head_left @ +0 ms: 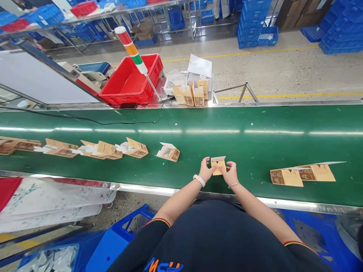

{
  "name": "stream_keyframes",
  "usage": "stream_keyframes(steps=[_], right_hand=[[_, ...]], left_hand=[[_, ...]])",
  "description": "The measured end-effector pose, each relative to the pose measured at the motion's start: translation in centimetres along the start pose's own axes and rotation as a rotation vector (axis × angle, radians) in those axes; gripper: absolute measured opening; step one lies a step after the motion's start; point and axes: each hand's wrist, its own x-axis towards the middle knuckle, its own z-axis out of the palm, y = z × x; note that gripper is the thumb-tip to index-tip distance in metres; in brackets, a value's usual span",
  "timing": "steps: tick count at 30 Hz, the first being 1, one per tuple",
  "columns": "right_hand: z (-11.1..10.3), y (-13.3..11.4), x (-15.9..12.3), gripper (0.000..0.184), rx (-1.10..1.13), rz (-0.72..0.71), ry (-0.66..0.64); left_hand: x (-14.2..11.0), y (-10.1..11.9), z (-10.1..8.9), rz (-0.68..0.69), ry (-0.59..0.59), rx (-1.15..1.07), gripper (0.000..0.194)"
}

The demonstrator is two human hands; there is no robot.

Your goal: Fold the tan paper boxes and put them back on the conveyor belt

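Both of my hands hold a small tan cardboard box [218, 165] over the green conveyor belt [227, 143], near its front edge. My left hand [206, 170], with a white watch on the wrist, pinches the box's left side. My right hand [230, 173], with a thin bracelet, grips its right side. The box's top flap stands open. A stack of flat tan box blanks [302, 174] lies on the belt to the right of my hands. An opened box [169, 152] lies on the belt to my left.
Several more opened tan boxes [107, 149] lie in a row along the belt at the left. Behind the belt stand a red crate [129, 81], a signal light pole [136, 56] and upright tan boxes [193, 94]. Blue crates [255, 22] stack beyond the aisle.
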Motion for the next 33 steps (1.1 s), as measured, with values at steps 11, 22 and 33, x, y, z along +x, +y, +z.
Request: stream_keyframes(steps=[11, 22, 33], right_hand=[[-2.9, -1.7, -3.0, 0.04, -0.61, -0.457, 0.096], [-8.1, -3.2, -2.6, 0.055, -0.613, -0.576, 0.263], [0.4, -1.9, -2.4, 0.021, -0.188, -0.68, -0.418]], left_hand=[[-3.3, -1.4, -2.3, 0.161, 0.214, 0.073, 0.047], [2.7, 2.0, -11.2, 0.153, 0.536, 0.152, 0.084], [-4.3, -1.5, -5.9, 0.607, -0.062, 0.39, 0.011]])
